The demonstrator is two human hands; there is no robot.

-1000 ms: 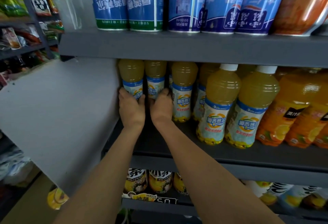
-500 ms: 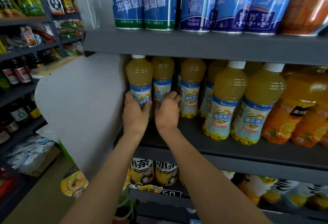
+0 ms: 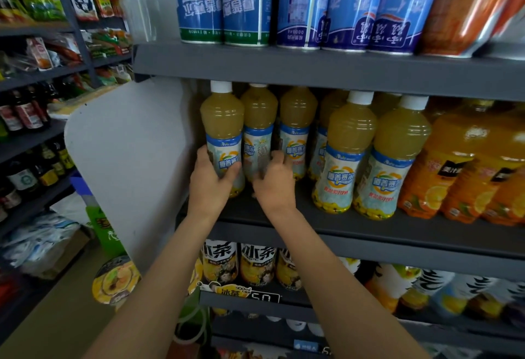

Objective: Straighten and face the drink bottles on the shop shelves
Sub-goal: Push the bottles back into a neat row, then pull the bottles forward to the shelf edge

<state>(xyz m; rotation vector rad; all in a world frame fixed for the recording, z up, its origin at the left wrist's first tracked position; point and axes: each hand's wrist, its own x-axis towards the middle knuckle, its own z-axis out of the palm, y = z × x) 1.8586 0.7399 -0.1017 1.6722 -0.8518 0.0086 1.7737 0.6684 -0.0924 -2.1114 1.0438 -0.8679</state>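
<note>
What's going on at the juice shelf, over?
Left hand grips the end bottle, logo forward. Right hand grips the second bottle, small print forward, not yet faced. Nothing in the way.

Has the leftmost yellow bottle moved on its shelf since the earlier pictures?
Yes. The leftmost yellow bottle, held by the left hand, came forward toward the shelf's front edge.

— Lighting? — Soft, even and fairly bright; glare streaks the blue cans (image 3: 224, 3) on the top shelf (image 3: 326, 67).
— Sharpness? — Wide-angle bending at the edges, motion blur toward the right corners, bottles behind dim.
</note>
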